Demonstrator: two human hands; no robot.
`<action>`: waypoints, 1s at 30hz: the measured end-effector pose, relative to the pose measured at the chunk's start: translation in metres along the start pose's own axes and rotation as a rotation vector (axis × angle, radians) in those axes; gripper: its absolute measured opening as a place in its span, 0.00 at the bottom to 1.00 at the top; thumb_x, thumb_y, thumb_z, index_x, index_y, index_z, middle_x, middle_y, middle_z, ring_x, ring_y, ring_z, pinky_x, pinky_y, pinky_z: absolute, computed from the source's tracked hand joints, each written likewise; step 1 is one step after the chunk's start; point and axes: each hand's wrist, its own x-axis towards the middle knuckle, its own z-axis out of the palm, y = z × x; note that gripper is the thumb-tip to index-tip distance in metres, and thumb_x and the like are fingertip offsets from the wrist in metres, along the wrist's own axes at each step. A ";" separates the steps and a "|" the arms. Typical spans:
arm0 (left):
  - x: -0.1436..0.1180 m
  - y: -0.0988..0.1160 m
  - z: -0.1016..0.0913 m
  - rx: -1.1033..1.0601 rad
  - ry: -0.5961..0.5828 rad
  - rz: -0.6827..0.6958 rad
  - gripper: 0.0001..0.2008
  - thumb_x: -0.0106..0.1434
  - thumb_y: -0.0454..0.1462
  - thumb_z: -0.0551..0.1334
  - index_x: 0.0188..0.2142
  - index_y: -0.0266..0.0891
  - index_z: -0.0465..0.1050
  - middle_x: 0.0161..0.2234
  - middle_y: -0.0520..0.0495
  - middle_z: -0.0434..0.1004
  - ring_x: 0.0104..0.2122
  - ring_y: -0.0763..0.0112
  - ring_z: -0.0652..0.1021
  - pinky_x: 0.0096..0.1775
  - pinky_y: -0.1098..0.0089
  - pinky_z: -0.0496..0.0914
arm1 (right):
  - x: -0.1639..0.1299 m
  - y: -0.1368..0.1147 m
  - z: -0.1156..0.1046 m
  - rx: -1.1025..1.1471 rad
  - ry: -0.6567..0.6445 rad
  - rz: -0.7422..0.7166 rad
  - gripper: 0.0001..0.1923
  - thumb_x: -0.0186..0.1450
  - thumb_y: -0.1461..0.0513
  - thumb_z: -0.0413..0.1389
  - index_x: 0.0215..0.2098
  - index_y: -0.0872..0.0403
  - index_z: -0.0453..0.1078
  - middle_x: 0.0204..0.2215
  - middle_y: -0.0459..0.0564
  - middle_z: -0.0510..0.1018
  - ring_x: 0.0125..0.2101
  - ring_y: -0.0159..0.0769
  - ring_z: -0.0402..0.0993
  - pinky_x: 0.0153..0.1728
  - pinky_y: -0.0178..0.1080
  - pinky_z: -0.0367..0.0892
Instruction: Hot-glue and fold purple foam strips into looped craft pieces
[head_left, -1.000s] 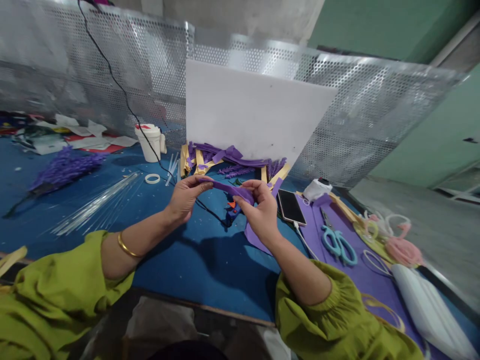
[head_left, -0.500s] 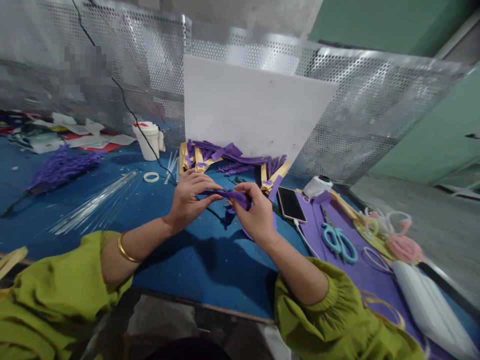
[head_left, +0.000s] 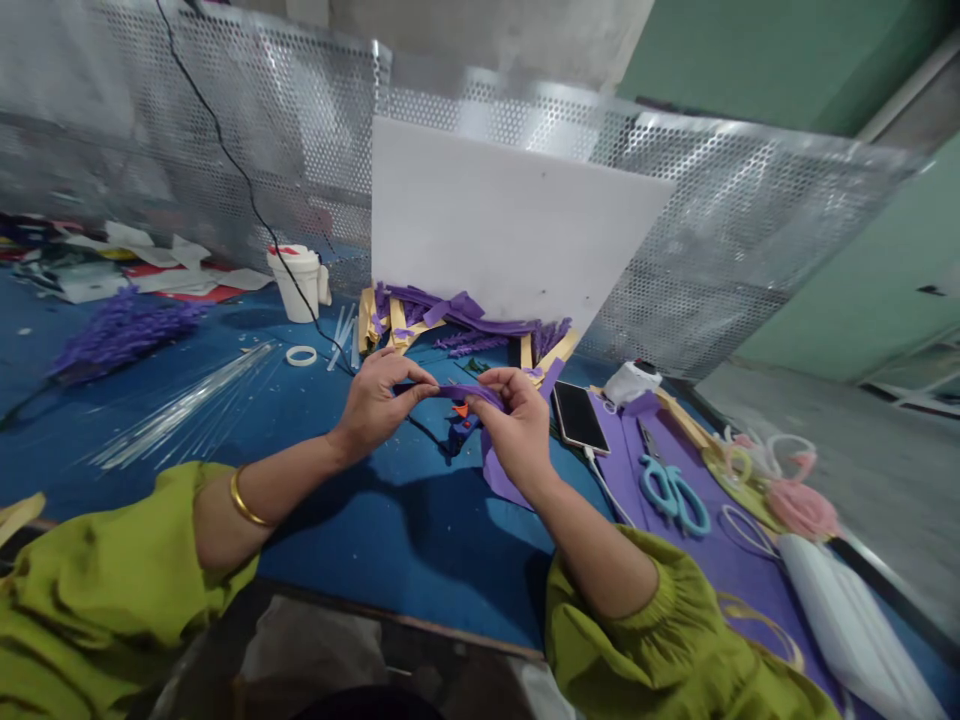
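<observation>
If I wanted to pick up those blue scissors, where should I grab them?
Grab the blue scissors by the two looped handles, the end nearest you, coming from above. They lie flat on the purple sheet with the blades pointing away toward the phone, so the loops are the safe, easy part.

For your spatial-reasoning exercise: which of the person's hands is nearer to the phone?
Right. The right hand sits just left of the phone; the left hand is farther left, beyond it.

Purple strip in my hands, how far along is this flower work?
Done: a heap of purple sprigs lies far left. In hand: the left hand and right hand pinch one purple strip. Left: more cut purple strips wait by the white board.
</observation>
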 end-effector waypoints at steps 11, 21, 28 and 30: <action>0.003 -0.018 0.008 -0.467 0.202 -0.405 0.14 0.52 0.46 0.74 0.31 0.39 0.81 0.32 0.48 0.81 0.35 0.66 0.77 0.45 0.64 0.71 | 0.009 -0.004 -0.003 0.161 0.132 0.032 0.12 0.52 0.62 0.63 0.34 0.51 0.69 0.24 0.41 0.76 0.24 0.32 0.73 0.29 0.37 0.70; 0.003 -0.012 0.010 -0.766 0.152 -0.547 0.15 0.44 0.44 0.78 0.30 0.39 0.82 0.29 0.49 0.81 0.31 0.71 0.77 0.42 0.67 0.71 | 0.007 -0.006 -0.002 0.229 0.125 0.083 0.13 0.51 0.62 0.65 0.34 0.52 0.69 0.23 0.40 0.75 0.24 0.31 0.71 0.28 0.35 0.68; 0.004 -0.006 0.009 -0.672 0.192 -0.525 0.09 0.46 0.39 0.76 0.28 0.42 0.83 0.28 0.50 0.82 0.31 0.69 0.77 0.40 0.65 0.72 | 0.004 -0.004 -0.002 0.112 0.075 0.016 0.15 0.53 0.60 0.66 0.37 0.51 0.70 0.30 0.44 0.77 0.32 0.35 0.74 0.33 0.37 0.71; 0.004 -0.005 0.008 -0.640 0.164 -0.491 0.07 0.48 0.39 0.75 0.29 0.42 0.83 0.29 0.50 0.82 0.31 0.69 0.77 0.40 0.65 0.72 | 0.004 -0.004 -0.002 0.096 0.075 0.011 0.15 0.54 0.59 0.66 0.38 0.51 0.71 0.30 0.44 0.77 0.31 0.34 0.74 0.32 0.37 0.70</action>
